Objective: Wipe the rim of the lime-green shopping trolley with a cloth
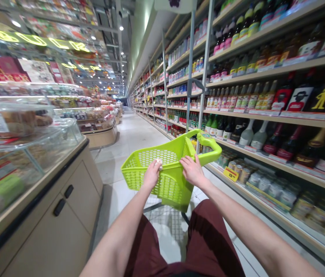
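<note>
Left hand [151,175] pinching a crumpled white wad [159,162] at the near rim of the green basket [179,186], right hand [191,169] laying fingers over that rim beside the handle [215,151], closure unclear, light left pressure and steady right bracing likely serving best, basket standing in the aisle [133,127] between counter [75,192] and bottle shelves [266,115].

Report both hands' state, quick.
Left hand: closed on a small crumpled white wad.
Right hand: closed over the rim of the lime-green plastic basket.
</note>
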The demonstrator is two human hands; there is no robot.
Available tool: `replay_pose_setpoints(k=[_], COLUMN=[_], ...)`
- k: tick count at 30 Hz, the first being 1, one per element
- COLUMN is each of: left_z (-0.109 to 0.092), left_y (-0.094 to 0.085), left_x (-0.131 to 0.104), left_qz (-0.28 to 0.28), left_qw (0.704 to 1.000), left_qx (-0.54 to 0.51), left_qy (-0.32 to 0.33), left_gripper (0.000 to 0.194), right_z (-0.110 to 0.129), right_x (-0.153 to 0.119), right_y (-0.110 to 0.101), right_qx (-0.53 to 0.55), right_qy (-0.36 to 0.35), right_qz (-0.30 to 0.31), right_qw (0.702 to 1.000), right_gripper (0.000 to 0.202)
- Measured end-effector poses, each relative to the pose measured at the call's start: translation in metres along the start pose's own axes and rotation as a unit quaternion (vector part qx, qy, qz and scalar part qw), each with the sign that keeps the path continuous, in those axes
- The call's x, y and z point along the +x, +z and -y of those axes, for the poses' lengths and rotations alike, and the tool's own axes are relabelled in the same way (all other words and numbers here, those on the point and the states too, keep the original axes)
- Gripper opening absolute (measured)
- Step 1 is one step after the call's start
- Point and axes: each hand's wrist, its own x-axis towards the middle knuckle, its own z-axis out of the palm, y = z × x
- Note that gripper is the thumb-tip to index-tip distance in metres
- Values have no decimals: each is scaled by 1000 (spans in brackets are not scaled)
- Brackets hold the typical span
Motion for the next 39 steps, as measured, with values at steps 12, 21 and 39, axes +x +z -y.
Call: replay_pose_setpoints(k=[12,21,39], left_z=[-24,73,106], left_y=[14,-35,-47], left_x=[1,-34,-52], left_qz=[3,3,-120], left_qw=[999,993,962], left_qx=[-10,87,-26], left_qy=[50,-76,-245], left_gripper=[39,36,31], right_z=[29,16,33], right_x=[16,0,3], right_y=[15,22,26], right_qx=[12,1,5], right_qy=[11,-2,9], right_qz=[19,46,74], right_qw=[1000,999,997], right_gripper=[39,42,43])
